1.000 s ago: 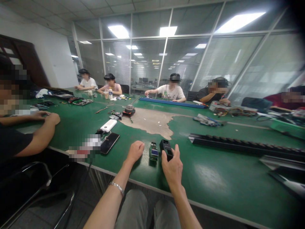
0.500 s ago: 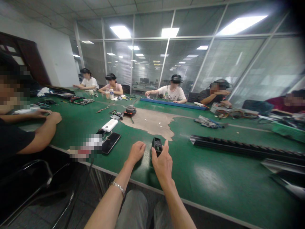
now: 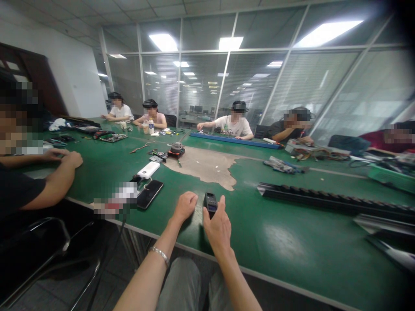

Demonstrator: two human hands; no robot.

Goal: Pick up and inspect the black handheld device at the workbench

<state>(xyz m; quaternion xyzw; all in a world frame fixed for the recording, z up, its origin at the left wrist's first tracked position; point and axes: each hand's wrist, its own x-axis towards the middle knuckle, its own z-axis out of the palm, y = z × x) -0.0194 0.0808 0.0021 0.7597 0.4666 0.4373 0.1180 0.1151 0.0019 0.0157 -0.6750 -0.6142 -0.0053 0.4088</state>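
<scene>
Just above the green table, my right hand point(image 3: 220, 222) grips a small black box-shaped device point(image 3: 211, 201) with slots and a dark window on its face. The thumb lies along the device's left side and the fingers along its right; its lower end is hidden by the hand. My left hand point(image 3: 186, 205) rests on the tabletop to the left of the device, curled into a loose fist and apart from it. I see nothing in its fingers. A silver bracelet point(image 3: 160, 255) circles my left wrist.
Leftward lie a black phone point(image 3: 150, 194) and a white power bank point(image 3: 148, 170). A brown worn patch point(image 3: 204, 166) marks the green table point(image 3: 259, 268). Long black rails point(image 3: 311, 199) stretch along the right. Several people sit around, one close on my left point(image 3: 55, 181).
My right hand has shifted slightly left and toward me, and the black device has tilted a little in its grip. My left hand stays in place, still curled.
</scene>
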